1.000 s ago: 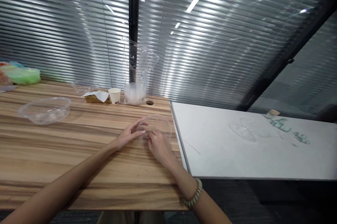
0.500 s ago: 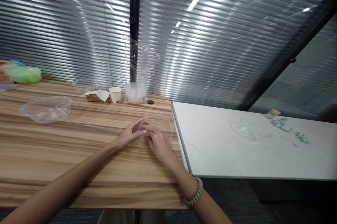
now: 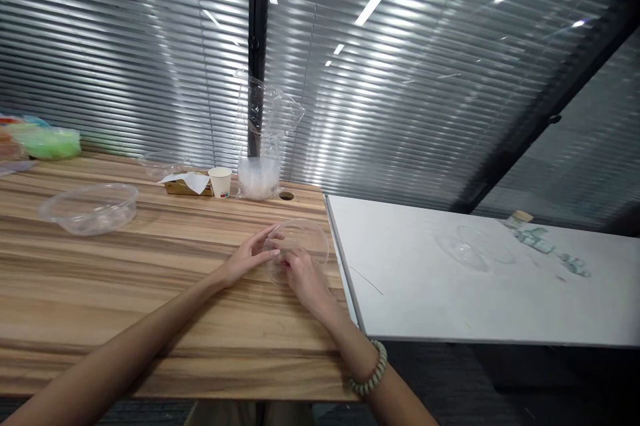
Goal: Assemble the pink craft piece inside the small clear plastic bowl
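Presently, your left hand (image 3: 251,255), digits apart, rests against the clear bowl (image 3: 303,234), right of and nearer you than the paper cup (image 3: 221,183); your right hand (image 3: 303,276) curls over it, hold indeterminable. Uneven pressure could tip the bowl.

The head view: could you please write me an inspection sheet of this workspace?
Surface: wood table, with a white table adjoining on the right.
Things at hand: clear bowl near the wood table's right edge.
Clutter: second bowl and coloured bundle at left; cup, box and bag toward the back; clear pieces and green pieces, blurred, on the white table.
Hands: left hand at the bowl's left side, right hand at its near side; exact grip unclear.
Cables: nothing seen for certain; a thin line on the white table cannot be identified.
Surroundings: blinds behind both tables, dark floor below.
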The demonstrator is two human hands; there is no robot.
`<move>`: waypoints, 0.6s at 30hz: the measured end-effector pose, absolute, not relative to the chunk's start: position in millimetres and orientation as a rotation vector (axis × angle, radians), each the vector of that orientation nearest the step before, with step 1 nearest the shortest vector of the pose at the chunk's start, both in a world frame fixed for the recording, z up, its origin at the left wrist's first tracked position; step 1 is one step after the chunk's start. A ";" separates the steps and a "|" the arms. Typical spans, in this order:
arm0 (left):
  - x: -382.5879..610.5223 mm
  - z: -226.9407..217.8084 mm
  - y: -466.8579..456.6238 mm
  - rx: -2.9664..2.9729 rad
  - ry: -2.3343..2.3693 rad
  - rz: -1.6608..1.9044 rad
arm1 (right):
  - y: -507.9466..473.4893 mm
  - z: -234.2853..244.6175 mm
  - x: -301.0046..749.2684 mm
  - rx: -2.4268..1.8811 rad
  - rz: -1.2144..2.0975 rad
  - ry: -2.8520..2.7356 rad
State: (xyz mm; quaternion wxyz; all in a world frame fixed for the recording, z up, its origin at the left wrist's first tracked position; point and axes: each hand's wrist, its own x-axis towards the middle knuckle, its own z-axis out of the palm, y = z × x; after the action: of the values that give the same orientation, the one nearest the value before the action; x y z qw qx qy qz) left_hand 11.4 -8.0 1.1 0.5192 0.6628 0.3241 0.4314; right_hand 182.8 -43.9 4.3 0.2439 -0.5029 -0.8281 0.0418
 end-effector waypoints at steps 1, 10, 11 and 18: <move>11.3 0.9 -8.0 1.584 0.772 1.032 | -44.0 5.0 182.6 -1.399 0.099 -2.287; 11.2 -1.4 -7.5 1.555 0.748 1.035 | -44.1 5.7 182.0 -1.463 0.049 -2.341; 11.3 -1.3 -7.6 1.548 0.745 1.032 | -44.1 5.8 181.9 -1.475 0.053 -2.344; 12.7 0.6 -8.0 1.529 0.748 1.036 | -41.2 2.6 182.9 -1.462 0.037 -2.287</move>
State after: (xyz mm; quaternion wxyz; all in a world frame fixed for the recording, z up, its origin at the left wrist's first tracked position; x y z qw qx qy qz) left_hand 12.7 -8.0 0.6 0.5433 0.6443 0.3150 0.4364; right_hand 182.9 -41.2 2.6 0.2121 -0.5263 -0.8233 0.0132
